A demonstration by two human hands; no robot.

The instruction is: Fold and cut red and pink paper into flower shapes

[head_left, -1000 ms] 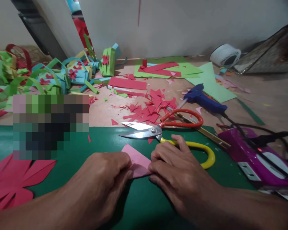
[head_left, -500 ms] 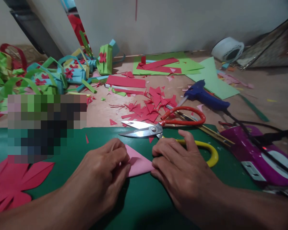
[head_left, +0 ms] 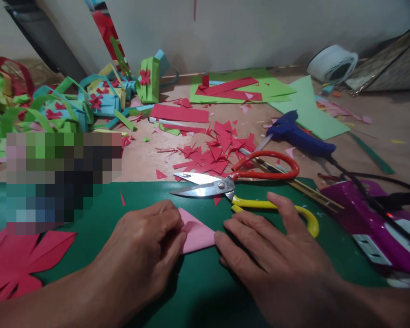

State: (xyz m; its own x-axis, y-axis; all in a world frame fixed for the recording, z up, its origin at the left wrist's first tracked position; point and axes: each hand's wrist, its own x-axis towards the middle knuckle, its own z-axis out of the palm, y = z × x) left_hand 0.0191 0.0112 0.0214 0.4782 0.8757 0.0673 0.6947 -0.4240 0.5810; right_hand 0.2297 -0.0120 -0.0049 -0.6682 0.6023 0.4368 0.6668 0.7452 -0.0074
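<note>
A folded pink paper triangle [head_left: 197, 234] lies on the dark green sheet [head_left: 205, 282] in front of me. My left hand [head_left: 141, 255] is curled over its left side, fingers pinched on the fold. My right hand [head_left: 276, 255] rests flat on the green sheet with fingers stretched out, one fingertip touching the paper's right corner. Just beyond lie scissors [head_left: 237, 187] with one red and one yellow handle, blades pointing left; my right thumb is close to the yellow handle.
Red paper scraps [head_left: 215, 152] litter the table behind the scissors. A blue glue gun [head_left: 299, 136], a purple device [head_left: 372, 218] with cords, green and red sheets [head_left: 239, 91], paper baskets [head_left: 99, 102] at left, a red cut-out [head_left: 20, 264] and a tape roll [head_left: 333, 64] surround the spot.
My right hand has spread flat and slid a little right, off the pink paper's edge. My left hand keeps its pinch on the fold.
</note>
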